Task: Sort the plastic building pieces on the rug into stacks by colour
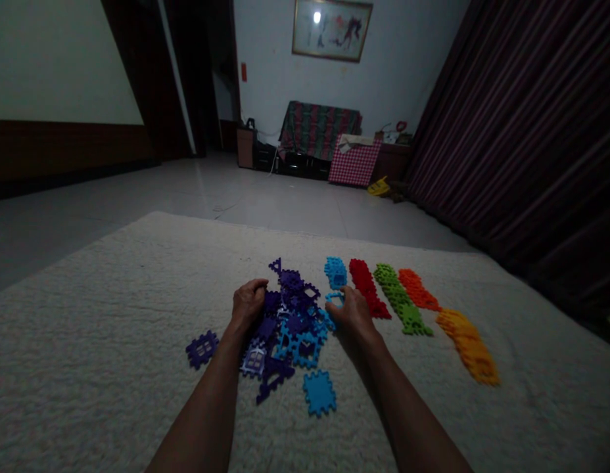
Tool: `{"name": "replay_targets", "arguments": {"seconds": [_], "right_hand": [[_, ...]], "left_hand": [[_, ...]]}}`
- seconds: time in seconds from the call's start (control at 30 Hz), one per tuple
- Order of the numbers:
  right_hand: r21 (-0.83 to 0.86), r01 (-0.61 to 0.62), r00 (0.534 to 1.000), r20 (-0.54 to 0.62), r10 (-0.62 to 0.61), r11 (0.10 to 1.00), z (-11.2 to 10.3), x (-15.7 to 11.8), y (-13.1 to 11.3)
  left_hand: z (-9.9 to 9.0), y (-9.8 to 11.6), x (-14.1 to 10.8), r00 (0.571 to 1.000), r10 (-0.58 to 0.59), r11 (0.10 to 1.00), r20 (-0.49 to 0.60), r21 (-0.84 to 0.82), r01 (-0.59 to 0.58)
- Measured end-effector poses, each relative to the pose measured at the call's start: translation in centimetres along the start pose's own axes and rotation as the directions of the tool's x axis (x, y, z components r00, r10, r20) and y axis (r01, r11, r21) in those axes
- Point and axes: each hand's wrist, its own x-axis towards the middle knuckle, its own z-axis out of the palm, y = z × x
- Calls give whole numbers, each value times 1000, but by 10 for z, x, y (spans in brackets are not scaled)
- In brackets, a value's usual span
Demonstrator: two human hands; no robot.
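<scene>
The pale mat (137, 282) under the pile looked quilted and soft, so flat pieces on it were probably better picked up by an edge than pushed along. The purple-and-blue pile (298, 322) was a loose tangle of overlapping toothed pieces; a straight, gentle lift seemed best there, since a sideways tug could have hooked a neighbour. Right of the pile lay the yellow row (467, 341), green row (401, 299), red row (368, 289) and orange row (418, 290), which a careless wrist might have knocked askew.

The hands were well apart, flanking the pile. The left hand (249, 305) was at its left edge, fingers curled inward; whether they gripped anything could not be told. The right hand (353, 309) was at its right edge, thumb and fingertips bent down.

The blue stack (336, 272) lay beyond the pile to the right, the blue square (319, 393) on its near side, the purple window piece (202, 349) to its left. The blue frame (334, 293), just right of the pile, looked clamped in the right hand; a light pinch on its rim seemed enough.
</scene>
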Motion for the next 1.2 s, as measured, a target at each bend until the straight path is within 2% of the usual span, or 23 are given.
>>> {"name": "replay_targets", "arguments": {"seconds": [0.13, 0.23, 0.37, 0.67, 0.87, 1.0, 1.2], "right_hand": [[-28, 7, 999, 46, -6, 1000, -1, 8, -4], [26, -14, 998, -68, 16, 1000, 1, 17, -3], [107, 14, 972, -234, 11, 994, 6, 32, 3], [112, 39, 958, -288, -5, 993, 16, 41, 6], [155, 77, 944, -330, -22, 985, 13, 34, 8], [204, 141, 939, -338, -66, 969, 8, 20, 9], [324, 284, 955, -177, -237, 902, 4, -15, 0]], "left_hand": [[1, -3, 1, 1000, 2, 1000, 2, 8, -2], [3, -6, 2, 1000, 19, 1000, -3, 16, -19], [3, -7, 2, 999, 33, 999, 1, 19, -33], [2, -5, 2, 1000, 29, 998, 9, 57, -29], [1, -2, 1, 999, 34, 998, -1, 44, -34], [1, -1, 0, 1000, 26, 999, -1, 44, -26], [2, -3, 2, 1000, 21, 999, 19, 35, -22]]}}
